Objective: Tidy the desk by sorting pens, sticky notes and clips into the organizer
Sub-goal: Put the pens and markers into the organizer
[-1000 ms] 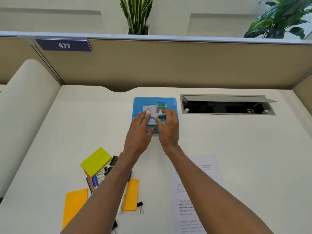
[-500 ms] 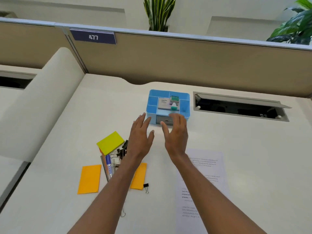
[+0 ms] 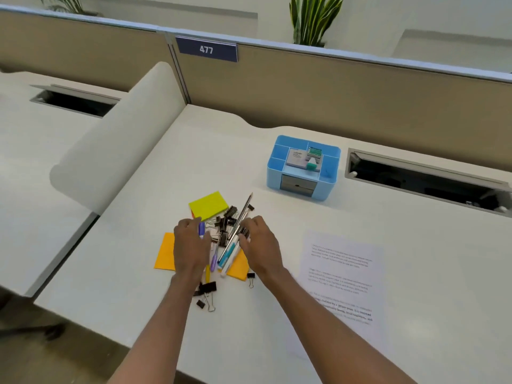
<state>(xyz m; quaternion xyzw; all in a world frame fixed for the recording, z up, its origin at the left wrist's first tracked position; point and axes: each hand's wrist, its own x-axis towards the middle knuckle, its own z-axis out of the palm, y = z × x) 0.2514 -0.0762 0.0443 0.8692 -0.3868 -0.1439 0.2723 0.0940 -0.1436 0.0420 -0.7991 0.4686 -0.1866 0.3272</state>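
A blue organizer [image 3: 329,187] with a small grey drawer stands at the back of the desk; it holds a card box and a green-and-teal item. Nearer me lies a pile: a yellow-green sticky pad [image 3: 208,205], two orange sticky notes [image 3: 164,254], a long pencil [image 3: 245,208], white-and-teal pens [image 3: 230,249], a purple pen [image 3: 213,262] and several black binder clips [image 3: 225,220]. My left hand [image 3: 191,252] hovers over the pile's left side, fingers curved by a blue pen cap. My right hand [image 3: 261,242] curves around the pens on the right, lifting nothing.
A printed sheet [image 3: 342,275] lies to the right of the pile. More binder clips [image 3: 207,291] sit near the front edge. An open cable slot [image 3: 426,180] is right of the organizer. A rounded white divider [image 3: 116,139] bounds the desk's left side.
Both hands have pulled back from the organizer and come down over the pile of pens and clips. The view has swung left and down.
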